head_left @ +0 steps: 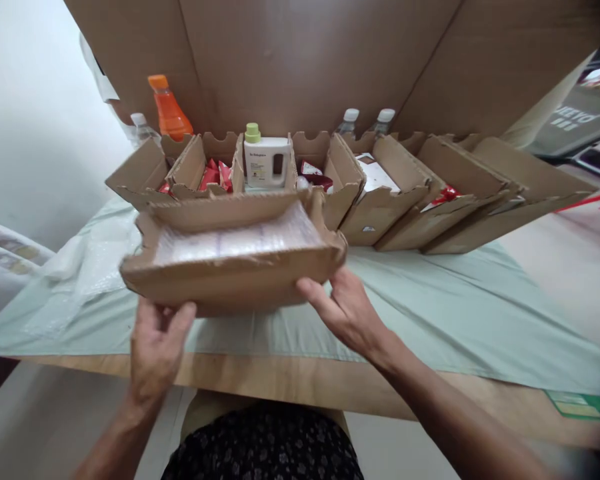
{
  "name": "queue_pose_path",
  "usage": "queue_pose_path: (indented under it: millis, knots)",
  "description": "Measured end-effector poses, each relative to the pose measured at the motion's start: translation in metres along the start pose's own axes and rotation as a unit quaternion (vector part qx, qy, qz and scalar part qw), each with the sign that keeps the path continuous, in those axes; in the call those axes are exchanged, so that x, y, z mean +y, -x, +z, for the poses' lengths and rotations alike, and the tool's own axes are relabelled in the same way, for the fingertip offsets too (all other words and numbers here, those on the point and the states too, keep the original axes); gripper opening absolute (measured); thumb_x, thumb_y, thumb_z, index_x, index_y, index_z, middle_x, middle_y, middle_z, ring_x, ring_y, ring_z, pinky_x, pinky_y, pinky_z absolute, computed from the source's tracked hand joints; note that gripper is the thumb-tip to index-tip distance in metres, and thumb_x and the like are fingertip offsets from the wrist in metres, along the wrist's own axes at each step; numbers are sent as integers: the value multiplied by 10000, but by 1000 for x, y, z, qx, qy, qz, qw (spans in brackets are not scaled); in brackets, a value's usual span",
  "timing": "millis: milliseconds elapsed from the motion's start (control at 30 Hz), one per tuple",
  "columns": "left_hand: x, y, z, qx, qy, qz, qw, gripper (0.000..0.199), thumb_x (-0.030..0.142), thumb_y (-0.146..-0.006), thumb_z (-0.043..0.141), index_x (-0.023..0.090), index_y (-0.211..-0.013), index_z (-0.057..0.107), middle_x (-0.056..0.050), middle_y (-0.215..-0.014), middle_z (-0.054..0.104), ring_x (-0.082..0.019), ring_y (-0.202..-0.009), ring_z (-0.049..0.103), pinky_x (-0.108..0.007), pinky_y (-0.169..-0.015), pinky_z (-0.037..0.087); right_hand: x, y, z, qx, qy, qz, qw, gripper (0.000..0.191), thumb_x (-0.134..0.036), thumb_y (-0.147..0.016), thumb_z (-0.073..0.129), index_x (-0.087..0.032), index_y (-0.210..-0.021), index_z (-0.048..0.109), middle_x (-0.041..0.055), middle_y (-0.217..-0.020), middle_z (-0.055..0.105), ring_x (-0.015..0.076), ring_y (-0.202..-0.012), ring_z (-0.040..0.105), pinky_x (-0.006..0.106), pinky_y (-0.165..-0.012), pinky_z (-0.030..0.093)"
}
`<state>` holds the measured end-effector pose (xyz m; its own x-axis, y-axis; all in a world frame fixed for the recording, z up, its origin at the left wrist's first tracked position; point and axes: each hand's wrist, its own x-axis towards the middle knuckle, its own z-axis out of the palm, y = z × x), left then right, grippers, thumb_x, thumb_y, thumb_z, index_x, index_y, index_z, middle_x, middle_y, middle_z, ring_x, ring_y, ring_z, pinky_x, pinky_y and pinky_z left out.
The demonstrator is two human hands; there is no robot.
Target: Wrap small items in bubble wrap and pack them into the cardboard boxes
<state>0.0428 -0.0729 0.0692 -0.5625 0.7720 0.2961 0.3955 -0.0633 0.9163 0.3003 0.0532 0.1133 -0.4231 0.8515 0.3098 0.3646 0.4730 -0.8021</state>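
A narrow open-topped cardboard box is held up over the near part of the table, its long side facing me. Inside it lies a bundle in clear bubble wrap; what the wrap covers cannot be made out. My left hand grips the box's lower left edge, thumb on the front and fingers underneath. At the right end, my right hand closes round the lower corner, its thumb on the front face. Behind the held box a white detergent bottle with a green cap stands in another box.
Several cardboard boxes stand in a row behind, some holding red packets. An orange bottle and clear bottles stand behind them, before a tall cardboard panel. Loose bubble wrap lies left on the green cloth.
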Motion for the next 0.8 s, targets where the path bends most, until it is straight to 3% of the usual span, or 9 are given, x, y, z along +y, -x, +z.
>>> queue_pose_path:
  millis: [100,167,233,300,367,467,600,700,800]
  knots:
    - [24,-38,6,28,42,81,995,580,445,-967,707,296,-1486,496,-59,-1343,663,-256,-1310,628,-385,-1101,569,-11,-42,-5,11,-27,-48,998,830,-852,-926,481,-238,-1478,569,104,-1366,700,344,-1264,646,527,-1103,534]
    - [38,-48,20,4,78,112,991,612,441,-963,713,302,-1505,466,-63,-1381,647,-259,-1335,618,-410,-1122,563,-9,-47,-21,44,-21,-54,997,819,-862,-915,494,-227,-1417,616,95,-1343,707,346,-1267,645,528,-1107,533]
    - [43,-36,32,-43,86,114,989,661,432,-959,720,310,-1538,424,-76,-1449,617,-274,-1385,593,-461,-1181,524,-3,-29,-41,89,19,-35,995,746,-846,-917,516,-241,-1316,690,92,-1285,729,371,-1250,653,563,-1108,525]
    - [36,-5,37,-97,59,87,990,726,423,-958,724,321,-1584,371,-99,-1542,558,-305,-1455,542,-526,-1252,445,5,3,-57,115,62,-1,991,653,-816,-930,526,-276,-1227,743,92,-1184,759,402,-1206,672,619,-1086,522]
    - [21,32,34,-127,15,43,991,745,416,-955,723,324,-1599,361,-121,-1581,527,-336,-1496,504,-576,-1293,374,14,32,-63,99,70,28,992,616,-790,-938,534,-293,-1228,753,99,-1137,769,423,-1211,670,641,-1074,524]
    - [0,67,21,-111,-8,-13,994,743,411,-960,705,315,-1606,350,-138,-1554,544,-338,-1503,496,-577,-1304,351,28,39,-49,26,37,49,998,678,-799,-927,536,-259,-1288,729,121,-1223,757,419,-1236,663,609,-1076,536]
    - [-4,71,15,-82,2,-56,995,825,375,-982,658,314,-1666,202,-151,-1622,457,-323,-1505,491,-567,-1295,359,48,-12,-8,-40,-33,22,998,874,-885,-880,504,-218,-1434,613,144,-1452,657,396,-1335,613,569,-1136,501]
    - [-1,75,24,-60,2,-48,997,881,334,-975,656,323,-1690,142,-152,-1708,326,-348,-1548,428,-595,-1315,302,56,-56,18,-37,-70,-17,997,985,-919,-874,460,-193,-1539,490,152,-1488,630,365,-1401,568,521,-1182,472]
    - [-4,91,37,-68,1,-20,997,966,292,-961,676,340,-1711,69,-139,-1780,164,-383,-1588,357,-623,-1321,267,57,-79,37,10,-61,-34,998,1015,-916,-911,367,-158,-1585,426,173,-1540,582,355,-1449,527,537,-1234,416]
